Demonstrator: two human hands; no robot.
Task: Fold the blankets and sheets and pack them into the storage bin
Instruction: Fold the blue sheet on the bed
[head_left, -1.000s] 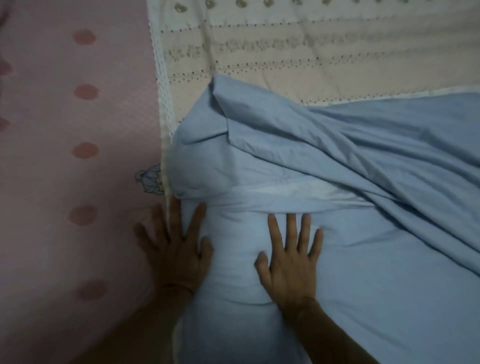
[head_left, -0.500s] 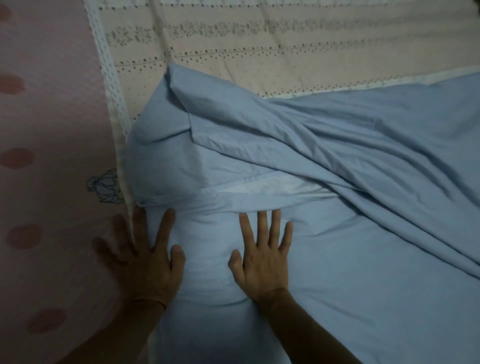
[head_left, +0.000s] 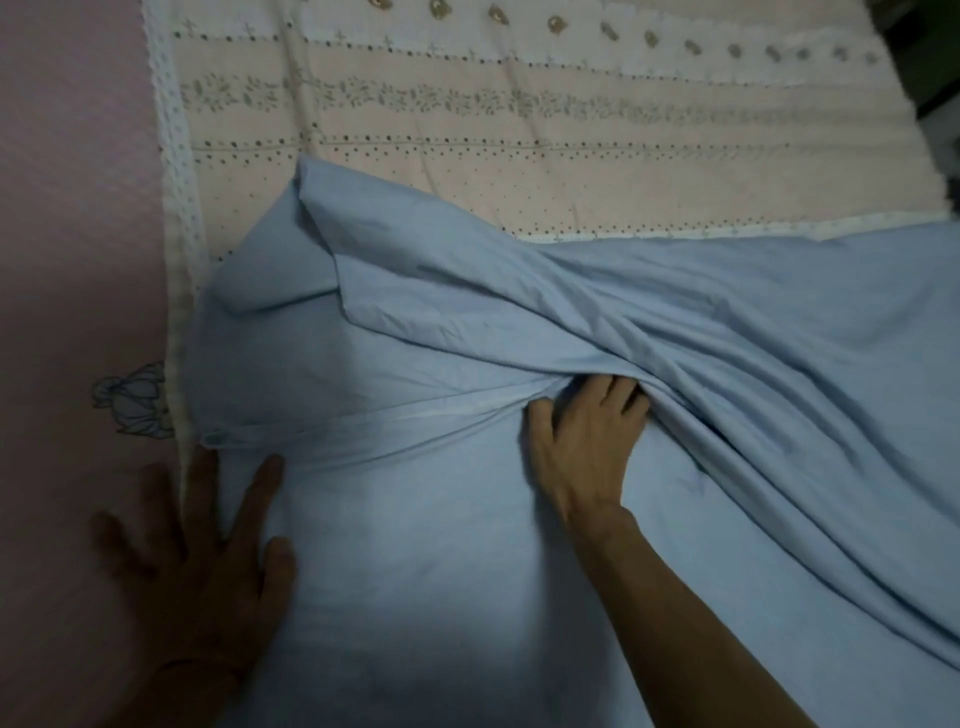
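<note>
On the bed, blue sheet (head_left: 519, 545): spread rumpled over a peach patterned quilt (head_left: 519, 156), its bunched folds running toward the right
Left hand (head_left: 208, 561): fingers straight and splayed; pressing flat on the sheet's left edge, partly on the pink cover (head_left: 67, 260) beside it
Right hand (head_left: 582, 441): fingers curled into a ridge of folds at the sheet's middle; gripping the sheet
</note>
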